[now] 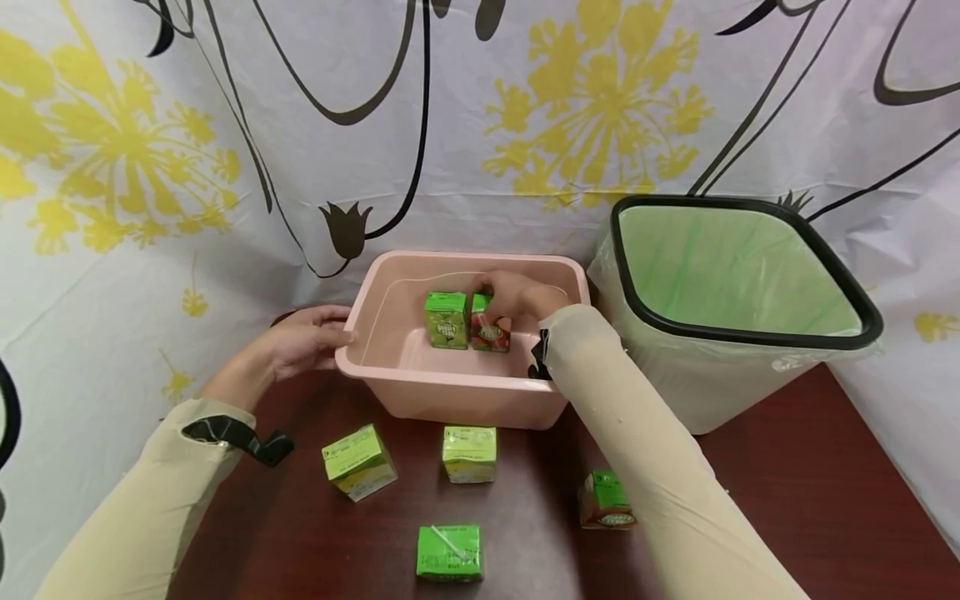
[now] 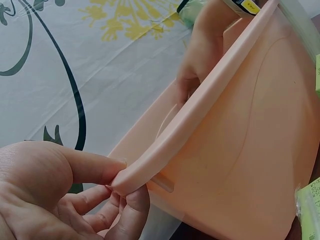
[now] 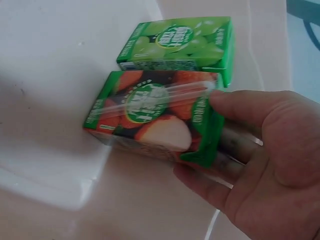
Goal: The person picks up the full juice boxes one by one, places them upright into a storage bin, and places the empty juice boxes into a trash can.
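A pink plastic basin stands on the table. My left hand pinches its left rim, with the thumb on top and the fingers curled beneath, as the left wrist view shows. Reaching inside, my right hand grips the top end of a red juice box with lychee pictures. In the right wrist view its thumb lies over the front by a wrapped straw, and the other fingers are behind the juice box. Just left of it in the basin stands a green juice box with grape pictures.
In front of the basin sit two yellow-green boxes, a green box with a straw, and a brown-and-green box near my right sleeve. A lined waste bin with a black rim stands to the right. Patterned cloth hangs behind.
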The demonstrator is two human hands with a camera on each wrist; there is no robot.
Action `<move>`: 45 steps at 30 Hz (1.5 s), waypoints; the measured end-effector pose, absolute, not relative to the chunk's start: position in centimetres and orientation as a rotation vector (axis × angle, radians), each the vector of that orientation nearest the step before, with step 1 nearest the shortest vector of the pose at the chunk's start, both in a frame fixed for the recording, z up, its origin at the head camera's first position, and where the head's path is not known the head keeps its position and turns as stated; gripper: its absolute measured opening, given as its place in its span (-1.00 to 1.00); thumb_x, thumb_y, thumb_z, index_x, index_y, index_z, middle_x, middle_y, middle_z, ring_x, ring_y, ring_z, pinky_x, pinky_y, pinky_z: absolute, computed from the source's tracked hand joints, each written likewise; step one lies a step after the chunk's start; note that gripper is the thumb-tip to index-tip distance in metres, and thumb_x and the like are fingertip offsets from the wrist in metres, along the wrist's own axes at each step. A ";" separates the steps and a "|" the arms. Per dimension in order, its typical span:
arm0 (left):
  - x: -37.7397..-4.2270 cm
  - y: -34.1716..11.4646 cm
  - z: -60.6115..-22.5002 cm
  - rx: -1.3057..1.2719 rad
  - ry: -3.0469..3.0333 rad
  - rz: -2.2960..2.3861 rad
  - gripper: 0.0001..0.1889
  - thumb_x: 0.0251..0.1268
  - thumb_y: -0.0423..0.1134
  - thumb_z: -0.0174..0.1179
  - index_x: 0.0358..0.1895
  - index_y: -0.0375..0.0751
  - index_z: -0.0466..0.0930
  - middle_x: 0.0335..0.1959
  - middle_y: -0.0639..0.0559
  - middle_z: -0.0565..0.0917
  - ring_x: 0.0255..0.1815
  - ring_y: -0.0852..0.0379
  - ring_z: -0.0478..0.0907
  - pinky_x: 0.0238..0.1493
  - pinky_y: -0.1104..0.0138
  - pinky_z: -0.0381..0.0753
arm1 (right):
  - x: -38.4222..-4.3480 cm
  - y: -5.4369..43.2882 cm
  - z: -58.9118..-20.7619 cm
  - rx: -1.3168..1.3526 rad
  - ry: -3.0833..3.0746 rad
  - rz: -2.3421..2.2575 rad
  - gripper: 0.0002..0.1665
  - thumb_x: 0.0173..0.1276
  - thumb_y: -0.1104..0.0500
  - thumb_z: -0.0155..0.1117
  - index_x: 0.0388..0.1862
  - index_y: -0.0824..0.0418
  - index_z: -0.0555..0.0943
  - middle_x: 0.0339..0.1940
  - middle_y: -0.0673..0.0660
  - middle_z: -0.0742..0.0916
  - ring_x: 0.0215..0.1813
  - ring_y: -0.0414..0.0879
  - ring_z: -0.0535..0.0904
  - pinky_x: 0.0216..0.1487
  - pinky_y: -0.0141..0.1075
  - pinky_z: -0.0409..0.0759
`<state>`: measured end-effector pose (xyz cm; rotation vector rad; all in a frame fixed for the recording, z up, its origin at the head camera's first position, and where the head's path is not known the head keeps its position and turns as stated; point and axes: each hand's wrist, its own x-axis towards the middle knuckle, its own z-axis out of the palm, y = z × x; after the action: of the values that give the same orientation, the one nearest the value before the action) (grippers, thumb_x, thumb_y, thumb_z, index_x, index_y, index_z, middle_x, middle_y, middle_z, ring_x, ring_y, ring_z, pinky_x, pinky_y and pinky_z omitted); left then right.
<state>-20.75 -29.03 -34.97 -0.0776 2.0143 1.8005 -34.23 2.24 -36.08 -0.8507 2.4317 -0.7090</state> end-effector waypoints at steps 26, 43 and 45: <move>-20.5 -29.0 -35.1 -0.073 2.063 1.756 -0.29 0.51 -0.37 0.11 0.57 -0.47 -0.03 0.10 0.00 0.60 -0.09 0.19 0.68 -0.10 0.29 0.72 | -23.5 4.8 -28.4 -1.579 2.617 -0.415 -0.08 0.52 -0.12 0.25 0.68 0.09 0.09 0.62 0.37 0.17 0.61 0.23 0.09 0.50 0.09 0.25; -20.6 -29.1 -35.1 -0.048 2.066 1.742 -0.30 0.51 -0.37 0.11 0.56 -0.47 -0.02 0.00 -0.01 0.57 -0.11 0.21 0.67 -0.11 0.30 0.72 | -14.7 14.7 -27.6 -1.716 2.613 -0.495 -0.11 0.49 -0.16 0.26 0.67 -0.11 0.12 0.63 0.04 0.24 0.58 0.00 0.19 0.42 0.06 0.36; -20.7 -29.1 -35.1 -0.051 2.064 1.747 -0.30 0.51 -0.38 0.11 0.57 -0.46 -0.02 0.01 -0.02 0.56 -0.11 0.20 0.67 -0.11 0.30 0.72 | -13.9 15.8 -27.8 -1.681 2.634 -0.490 -0.10 0.49 -0.15 0.27 0.68 -0.14 0.11 0.64 0.00 0.21 0.58 -0.01 0.19 0.37 0.03 0.42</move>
<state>-20.71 -29.09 -35.09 -0.0512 2.0644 1.7471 -13.94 15.82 -27.77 -1.6815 2.6344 -0.4904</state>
